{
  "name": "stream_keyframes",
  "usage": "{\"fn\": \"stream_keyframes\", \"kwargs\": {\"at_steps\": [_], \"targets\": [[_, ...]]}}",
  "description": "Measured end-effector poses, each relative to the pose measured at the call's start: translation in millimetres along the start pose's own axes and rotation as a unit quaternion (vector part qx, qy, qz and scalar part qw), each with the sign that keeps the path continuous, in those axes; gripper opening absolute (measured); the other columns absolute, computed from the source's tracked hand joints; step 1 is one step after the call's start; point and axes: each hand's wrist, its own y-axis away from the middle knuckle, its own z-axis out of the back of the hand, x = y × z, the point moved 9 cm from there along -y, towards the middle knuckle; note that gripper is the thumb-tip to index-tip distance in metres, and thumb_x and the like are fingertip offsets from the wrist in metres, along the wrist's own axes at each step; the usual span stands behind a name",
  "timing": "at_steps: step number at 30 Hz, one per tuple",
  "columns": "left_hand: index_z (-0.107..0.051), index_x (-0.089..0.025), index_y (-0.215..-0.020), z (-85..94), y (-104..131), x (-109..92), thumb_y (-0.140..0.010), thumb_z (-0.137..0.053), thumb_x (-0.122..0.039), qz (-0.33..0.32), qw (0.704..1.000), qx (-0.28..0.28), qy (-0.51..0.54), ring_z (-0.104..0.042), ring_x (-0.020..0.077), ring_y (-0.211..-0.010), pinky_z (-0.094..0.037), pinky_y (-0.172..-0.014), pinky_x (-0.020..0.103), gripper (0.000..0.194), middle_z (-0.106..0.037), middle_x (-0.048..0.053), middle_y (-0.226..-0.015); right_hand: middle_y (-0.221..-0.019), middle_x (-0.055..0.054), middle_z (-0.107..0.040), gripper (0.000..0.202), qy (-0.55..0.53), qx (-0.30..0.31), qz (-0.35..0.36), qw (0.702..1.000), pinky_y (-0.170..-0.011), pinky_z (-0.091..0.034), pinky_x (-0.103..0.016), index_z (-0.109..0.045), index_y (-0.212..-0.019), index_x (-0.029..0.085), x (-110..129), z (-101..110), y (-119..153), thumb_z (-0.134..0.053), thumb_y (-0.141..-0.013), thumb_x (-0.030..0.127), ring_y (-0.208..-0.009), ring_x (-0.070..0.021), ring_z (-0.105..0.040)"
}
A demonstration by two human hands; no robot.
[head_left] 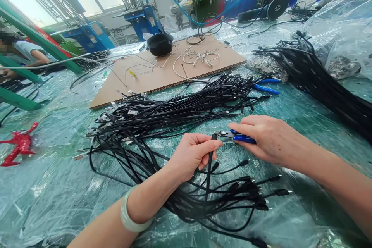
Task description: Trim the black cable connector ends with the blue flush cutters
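Near the middle, my left hand (195, 154) pinches a black cable (209, 176) just below its connector end, which points up. My right hand (263, 137) is wrapped round the blue handles of a pair of cutters (244, 138). The metal jaws of the cutters touch or nearly touch the tip of the cable; the exact contact is too small to tell. Below my hands lies a loose bunch of black cables (186, 203) with connectors fanned out to the right. Another thick bundle of black cables (180, 104) lies just beyond my hands.
Behind the bundle are flat cardboard (162, 73) with pale cables and a black round object (159, 44). Blue-handled pliers (266, 90) lie right of it. More black cables (316, 77) are at the right, a red object (19, 144) at the left. A person (29, 52) sits far left.
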Motion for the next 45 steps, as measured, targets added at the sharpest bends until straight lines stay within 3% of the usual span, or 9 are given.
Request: {"fn": "stream_keyframes", "kwargs": {"at_steps": [12,26,32,45], "targets": [[-0.065,-0.011,-0.065,-0.3,0.9,0.5,-0.071,-0.068,-0.035,0.016,0.999,0.003,0.044,-0.032,0.0002,-0.031,-0.019,-0.031,0.015,0.024,-0.051,-0.004,-0.048,-0.078,-0.007,-0.06,0.02,-0.032,-0.013,0.01,0.999,-0.06,-0.039,-0.03,-0.062,-0.099,0.016,-4.2,5.2,1.1,-0.054,-0.083,0.024,-0.069,-0.0198,-0.055],[-0.065,-0.011,-0.065,-0.7,0.6,0.1,-0.071,-0.069,-0.033,0.012,0.999,0.005,0.052,-0.033,0.0002,-0.032,-0.019,-0.03,0.014,0.023,-0.053,-0.003,-0.05,-0.078,-0.007,-0.062,0.017,-0.012,-0.019,0.022,1.0,-0.059,-0.038,-0.029,-0.063,-0.096,0.016,0.0,5.1,-1.4,-0.058,-0.079,0.02,-0.07,-0.0199,-0.056],[-0.059,-0.012,-0.054,-0.8,-0.4,0.6,-0.071,-0.068,-0.036,0.01,0.999,0.01,0.04,-0.031,0.0005,-0.031,-0.019,-0.03,0.015,0.03,-0.048,-0.005,-0.044,-0.079,-0.007,-0.063,0.017,-0.023,-0.008,0.016,1.0,-0.057,-0.038,-0.028,-0.064,-0.095,0.016,-1.8,2.1,-0.4,-0.056,-0.081,0.019,-0.068,-0.0189,-0.058],[-0.065,-0.012,-0.064,1.4,-0.4,3.6,-0.07,-0.069,-0.036,0.014,1.0,-0.001,0.023,-0.032,0.0007,-0.032,-0.018,-0.031,0.015,0.026,-0.05,-0.004,-0.048,-0.08,-0.008,-0.062,0.018,-0.029,0.0,0.016,0.999,-0.059,-0.04,-0.029,-0.063,-0.098,0.015,-0.7,2.1,0.5,-0.055,-0.082,0.022,-0.07,-0.02,-0.057]]}}
